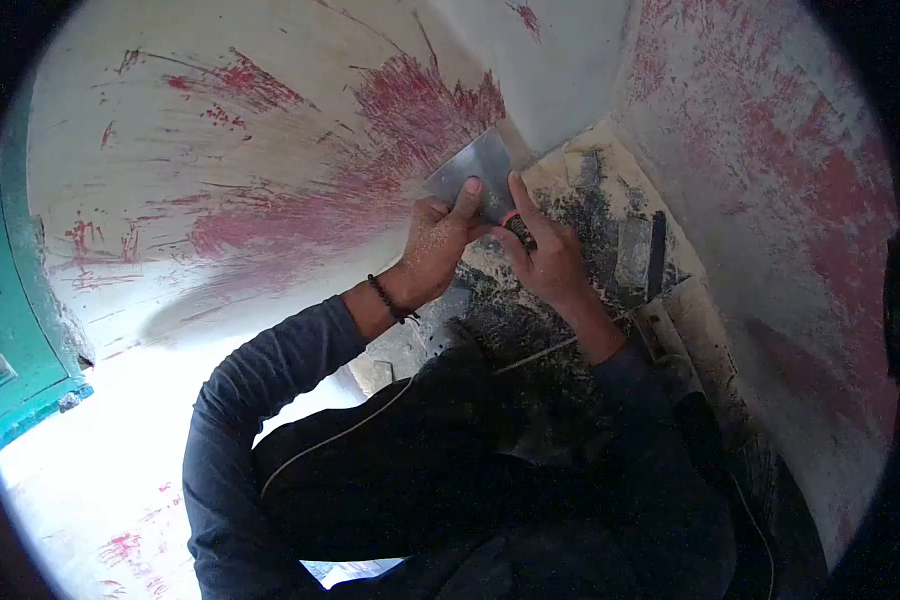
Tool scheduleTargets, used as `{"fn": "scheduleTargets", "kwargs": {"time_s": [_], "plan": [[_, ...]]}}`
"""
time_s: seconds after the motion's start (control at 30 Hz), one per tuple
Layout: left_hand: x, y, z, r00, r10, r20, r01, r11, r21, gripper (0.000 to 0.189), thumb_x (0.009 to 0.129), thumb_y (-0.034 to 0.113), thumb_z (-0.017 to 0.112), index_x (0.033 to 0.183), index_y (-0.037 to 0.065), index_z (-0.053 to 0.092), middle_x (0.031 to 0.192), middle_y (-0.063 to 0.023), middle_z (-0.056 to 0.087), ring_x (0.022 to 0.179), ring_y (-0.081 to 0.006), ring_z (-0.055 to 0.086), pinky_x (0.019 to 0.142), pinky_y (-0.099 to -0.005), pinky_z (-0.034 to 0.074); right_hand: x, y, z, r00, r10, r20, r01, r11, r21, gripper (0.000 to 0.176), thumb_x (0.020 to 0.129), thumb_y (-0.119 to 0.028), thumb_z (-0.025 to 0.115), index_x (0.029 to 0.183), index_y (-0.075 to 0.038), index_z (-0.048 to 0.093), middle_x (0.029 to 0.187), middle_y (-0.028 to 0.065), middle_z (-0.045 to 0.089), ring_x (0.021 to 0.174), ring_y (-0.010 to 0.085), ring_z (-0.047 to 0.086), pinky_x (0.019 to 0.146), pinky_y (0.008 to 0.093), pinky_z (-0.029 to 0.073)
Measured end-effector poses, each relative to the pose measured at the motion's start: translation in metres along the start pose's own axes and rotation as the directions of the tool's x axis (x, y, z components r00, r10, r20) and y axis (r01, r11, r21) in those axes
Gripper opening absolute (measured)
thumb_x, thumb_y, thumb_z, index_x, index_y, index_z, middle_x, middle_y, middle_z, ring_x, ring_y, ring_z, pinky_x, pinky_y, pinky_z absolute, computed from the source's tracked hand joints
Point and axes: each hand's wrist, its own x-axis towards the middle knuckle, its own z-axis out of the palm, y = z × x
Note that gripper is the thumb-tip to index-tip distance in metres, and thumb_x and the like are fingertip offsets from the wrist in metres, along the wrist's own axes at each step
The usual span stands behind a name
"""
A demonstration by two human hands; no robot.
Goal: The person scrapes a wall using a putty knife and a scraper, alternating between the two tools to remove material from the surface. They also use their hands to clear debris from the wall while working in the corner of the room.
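Both of my hands hold a wide metal scraper (484, 160) against the scratched wall (300, 150), close to the corner. My left hand (432, 245) presses its thumb on the blade, its other fingers curled in and partly hidden; dust clings to the back of it. Around the red and black handle, my right hand (552, 262) is closed, with the index finger stretched along the blade's edge. Most of the handle is covered by my fingers. Red patches and scrape marks spread over the wall left of the blade.
Dark and pale debris (595, 200) lies in the corner below my hands, with a dark strip (657, 252) among it. Another red-stained wall (810, 200) rises close on my right. A green door frame (15, 270) stands at the left. My bent leg (370, 470) is beneath my arms.
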Motion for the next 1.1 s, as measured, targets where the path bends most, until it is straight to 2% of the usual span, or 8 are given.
{"fn": "scheduleTargets", "kwargs": {"time_s": [0.13, 0.23, 0.33, 0.43, 0.57, 0.67, 0.93, 1.1], "plan": [[0.001, 0.002, -0.004, 0.999, -0.009, 0.032, 0.008, 1.0, 0.02, 0.042, 0.103, 0.035, 0.061, 0.099, -0.007, 0.066, 0.097, -0.0106, 0.068, 0.088, -0.0165, 0.068, 0.085, -0.0348, 0.061, 0.006, -0.013, -0.012, 0.976, 0.161, 0.146, -0.188, 0.962, 0.199, 0.071, 0.097, -0.031, 0.069, 0.157, -0.012, 0.038, 0.08, 0.0162, 0.071, 0.064, 0.0281, 0.07, 0.059, 0.0385, 0.054], [-0.009, 0.014, 0.022, 0.996, 0.021, -0.091, -0.028, 0.997, -0.072, 0.043, 0.104, 0.037, 0.06, 0.102, -0.005, 0.069, 0.096, -0.0096, 0.069, 0.086, -0.0139, 0.067, 0.084, -0.0331, 0.06, 0.012, -0.008, -0.014, 0.996, 0.061, 0.064, -0.076, 0.956, 0.283, 0.067, 0.096, -0.026, 0.071, 0.155, -0.01, 0.042, 0.085, 0.0148, 0.072, 0.068, 0.0231, 0.071, 0.061, 0.0347, 0.055], [0.008, 0.053, 0.027, 0.968, 0.245, 0.061, -0.252, 0.949, 0.188, 0.041, 0.104, 0.041, 0.058, 0.099, 0.001, 0.068, 0.098, -0.0085, 0.068, 0.09, -0.0141, 0.065, 0.086, -0.035, 0.058, 0.055, -0.042, -0.057, 0.983, -0.061, -0.171, 0.075, 0.994, 0.075, 0.065, 0.095, -0.024, 0.072, 0.153, -0.008, 0.045, 0.09, 0.0144, 0.073, 0.07, 0.0223, 0.072, 0.063, 0.0331, 0.055], [-0.011, 0.084, 0.064, 0.953, 0.3, 0.035, -0.3, 0.954, -0.001, 0.042, 0.104, 0.042, 0.059, 0.099, 0.001, 0.067, 0.1, -0.0085, 0.068, 0.092, -0.0144, 0.065, 0.085, -0.0337, 0.057, 0.071, -0.057, -0.07, 0.974, -0.118, -0.193, 0.145, 0.981, 0.13, 0.067, 0.095, -0.023, 0.072, 0.153, -0.007, 0.043, 0.092, 0.0164, 0.073, 0.071, 0.0224, 0.073, 0.063, 0.0329, 0.055], [-0.001, 0.031, 0.042, 0.991, 0.133, 0.017, -0.131, 0.988, -0.082, 0.041, 0.104, 0.037, 0.061, 0.1, -0.004, 0.067, 0.093, -0.0071, 0.068, 0.087, -0.0143, 0.067, 0.083, -0.0325, 0.059, 0.042, -0.028, -0.049, 0.994, -0.052, -0.096, 0.061, 0.993, 0.101, 0.069, 0.096, -0.031, 0.071, 0.154, -0.007, 0.042, 0.092, 0.0172, 0.074, 0.067, 0.0219, 0.071, 0.062, 0.036, 0.055], [0.01, 0.015, 0.017, 0.995, -0.069, 0.067, 0.067, 0.997, 0.023, 0.041, 0.103, 0.038, 0.062, 0.12, 0.001, 0.06, 0.112, -0.0095, 0.067, 0.1, -0.0207, 0.068, 0.088, -0.037, 0.057, 0.011, 0.003, -0.022, 0.999, 0.038, 0.028, -0.041, 0.99, 0.133, 0.07, 0.096, -0.035, 0.07, 0.154, -0.008, 0.042, 0.091, 0.0173, 0.074, 0.064, 0.0225, 0.07, 0.062, 0.0382, 0.055], [0.013, 0.002, 0.004, 0.994, -0.047, 0.103, 0.048, 0.999, -0.008, 0.039, 0.102, 0.033, 0.062, 0.129, 0.005, 0.057, 0.123, -0.0086, 0.065, 0.109, -0.0232, 0.067, 0.094, -0.0412, 0.058, -0.008, 0.029, 0.009, 0.982, -0.127, -0.139, 0.155, 0.965, 0.213, 0.064, 0.099, -0.03, 0.065, 0.154, -0.006, 0.043, 0.09, 0.0194, 0.073, 0.066, 0.0314, 0.071, 0.061, 0.0398, 0.054], [0.015, -0.003, 0.007, 1.0, -0.002, 0.016, 0.002, 1.0, -0.027, 0.036, 0.101, 0.033, 0.065, 0.122, 0.005, 0.061, 0.111, -0.0076, 0.069, 0.094, -0.0177, 0.07, 0.082, -0.0368, 0.061, -0.01, 0.011, -0.005, 1.0, 0.023, 0.012, -0.024, 0.992, 0.123, 0.06, 0.099, -0.026, 0.064, 0.152, -0.005, 0.046, 0.09, 0.0216, 0.072, 0.073, 0.0331, 0.071, 0.064, 0.0419, 0.055]]}}
